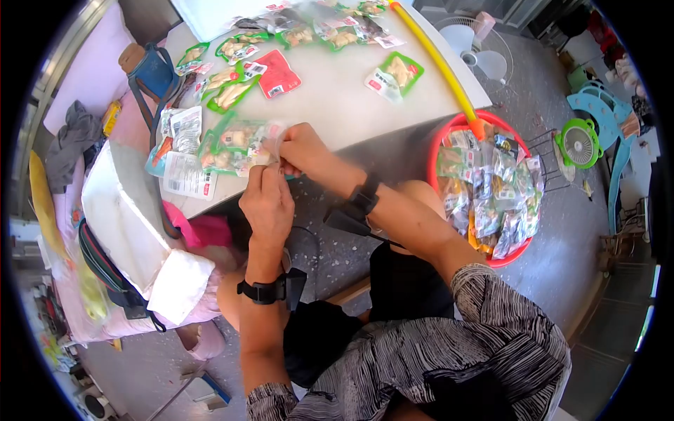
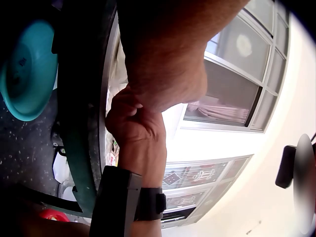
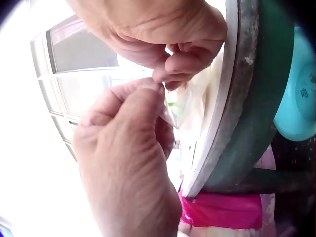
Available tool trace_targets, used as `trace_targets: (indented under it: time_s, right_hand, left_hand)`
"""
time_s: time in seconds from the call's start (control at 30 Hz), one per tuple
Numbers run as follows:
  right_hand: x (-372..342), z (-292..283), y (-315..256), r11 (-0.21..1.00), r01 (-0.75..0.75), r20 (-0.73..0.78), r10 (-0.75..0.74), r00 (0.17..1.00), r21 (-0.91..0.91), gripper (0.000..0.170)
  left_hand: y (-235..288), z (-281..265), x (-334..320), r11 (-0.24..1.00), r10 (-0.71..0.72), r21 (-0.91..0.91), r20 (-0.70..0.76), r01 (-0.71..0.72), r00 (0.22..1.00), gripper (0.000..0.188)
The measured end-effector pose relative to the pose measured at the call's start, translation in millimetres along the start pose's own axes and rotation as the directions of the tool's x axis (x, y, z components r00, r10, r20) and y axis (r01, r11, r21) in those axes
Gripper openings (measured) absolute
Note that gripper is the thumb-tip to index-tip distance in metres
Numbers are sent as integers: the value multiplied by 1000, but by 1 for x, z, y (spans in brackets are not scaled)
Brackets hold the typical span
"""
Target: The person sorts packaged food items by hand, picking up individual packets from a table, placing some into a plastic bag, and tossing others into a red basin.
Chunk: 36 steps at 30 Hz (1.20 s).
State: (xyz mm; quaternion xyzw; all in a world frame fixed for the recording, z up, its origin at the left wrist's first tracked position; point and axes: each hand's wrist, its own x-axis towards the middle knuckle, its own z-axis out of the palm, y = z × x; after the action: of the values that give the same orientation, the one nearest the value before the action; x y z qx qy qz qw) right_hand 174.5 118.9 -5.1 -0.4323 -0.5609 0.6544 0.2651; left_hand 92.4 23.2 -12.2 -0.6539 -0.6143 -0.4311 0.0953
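A clear plastic bag (image 1: 242, 144) with green-edged food packets inside lies at the table's near edge. Both hands meet at its right end: the left hand (image 1: 268, 210) pinches the bag's edge from the near side, and the right hand (image 1: 303, 151) pinches it just beside. In the right wrist view the fingertips of the left hand (image 3: 128, 148) and the right hand (image 3: 168, 39) touch at the plastic. The left wrist view shows the left hand (image 2: 163, 74) largely hiding what it holds. Left of the bag lie silver-white packets (image 1: 188, 175).
More packets and a red pouch (image 1: 279, 74) lie across the white table (image 1: 330, 98). A yellow tube (image 1: 435, 56) slants over its right edge to a red basket (image 1: 430, 158) full of packets. A fan (image 1: 484, 59) stands behind; a white box (image 1: 123, 210) is at left.
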Motion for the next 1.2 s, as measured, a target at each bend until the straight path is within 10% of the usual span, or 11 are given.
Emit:
trace_targets:
  time_s: [0.27,0.4,0.5,0.6,0.8,0.87,0.93,1.2]
  right_hand:
    - [-3,-38,-15,985,71,130,-50,990,-160,23]
    - [11,-66,-6,814,261,-188,-406,894,-519,28]
    - [32,-58,1,835,267,-301,-443,844,-481,27]
    - [21,-46,-7,942,210,-68,-235,970,-262,23]
    - [2,-56,-27,933,356,47,-354,934,-59,19]
    - [-11,-54,-35,416,801,10,-885,465,-431,21]
    - [-33,-48,-46,58,833,121,-982,148,-551,22]
    - [-156,-51,-56,385,810,285,-796,534,-442,15]
  left_hand:
    - [3,-16,4,991,48,118,139,-64,989,39]
    - [-4,-8,0,972,45,222,163,-81,986,37]
    - [-12,2,-4,960,110,241,146,-144,983,30]
    - [-14,1,-4,946,191,252,79,-205,978,22]
    - [3,-46,23,972,172,173,-59,-160,983,13]
    - [10,-68,38,982,145,133,-68,-135,987,8]
    - [18,-86,47,990,123,72,-58,-119,991,8]
    - [79,-135,26,938,30,-344,227,51,973,3]
